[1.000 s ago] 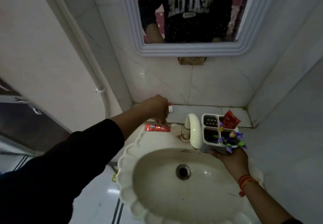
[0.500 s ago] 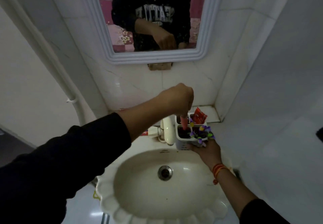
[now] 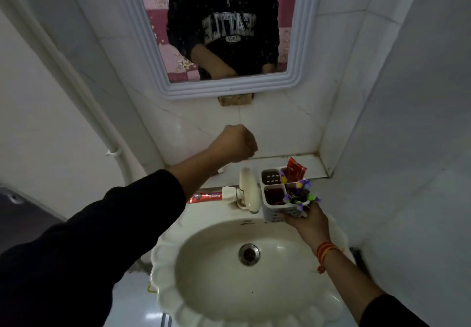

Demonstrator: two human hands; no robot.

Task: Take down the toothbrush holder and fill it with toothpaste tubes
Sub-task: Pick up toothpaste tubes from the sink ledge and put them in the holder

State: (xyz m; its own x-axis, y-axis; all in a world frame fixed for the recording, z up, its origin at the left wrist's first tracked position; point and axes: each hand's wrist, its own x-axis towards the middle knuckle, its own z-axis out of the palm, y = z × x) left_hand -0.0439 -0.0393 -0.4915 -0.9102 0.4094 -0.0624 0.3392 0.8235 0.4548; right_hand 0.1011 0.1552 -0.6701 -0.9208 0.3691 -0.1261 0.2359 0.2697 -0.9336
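My right hand [image 3: 307,220] holds a white toothbrush holder [image 3: 274,210] from below, over the sink's back right rim. The holder has several compartments and purple plastic flowers [image 3: 302,195] on its front. A red toothpaste tube [image 3: 294,169] sticks up from its far right compartment, and something red lies low in the near left one. My left hand [image 3: 235,147] hovers as a closed fist above and left of the holder, with nothing seen in it. Another red toothpaste tube [image 3: 207,197] lies flat on the sink's back rim, left of the tap.
A cream tap [image 3: 249,189] stands just left of the holder. The scalloped white sink [image 3: 178,235] fills the lower middle. A narrow tiled ledge [image 3: 313,164] runs behind it, under a framed mirror [image 3: 293,79]. A white pipe [image 3: 112,152] runs down the left wall.
My left hand has let a tube go into the holder and risen up and left, now a bare fist. The holder has stayed in my right hand.
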